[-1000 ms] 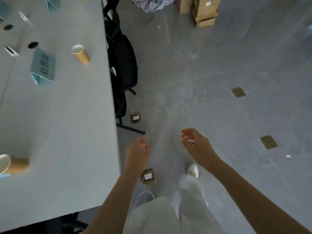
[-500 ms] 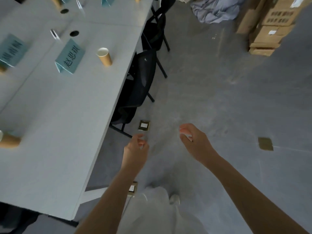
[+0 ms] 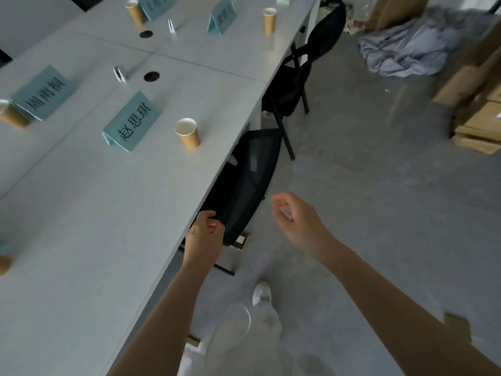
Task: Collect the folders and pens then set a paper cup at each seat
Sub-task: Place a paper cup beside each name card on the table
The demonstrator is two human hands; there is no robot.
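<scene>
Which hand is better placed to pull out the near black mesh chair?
Left. The left hand already grips the top edge of the near chair's backrest beside the table edge. The right hand hangs over bare floor, loosely curled, holding nothing, apart from the chair.

A pale grey-white table (image 3: pixel 89 213) is seen across the left of the frame. Tan paper cups (image 3: pixel 187 133) with white insides are shown upon it, beside teal name cards (image 3: pixel 130 122) printed with black characters. Black mesh chairs (image 3: pixel 249 175) are seen at centre, a grey concrete floor (image 3: pixel 366 202) to the right, brown cardboard boxes (image 3: pixel 477 115) and a crumpled blue-grey cloth (image 3: pixel 406 50) at upper right.
</scene>
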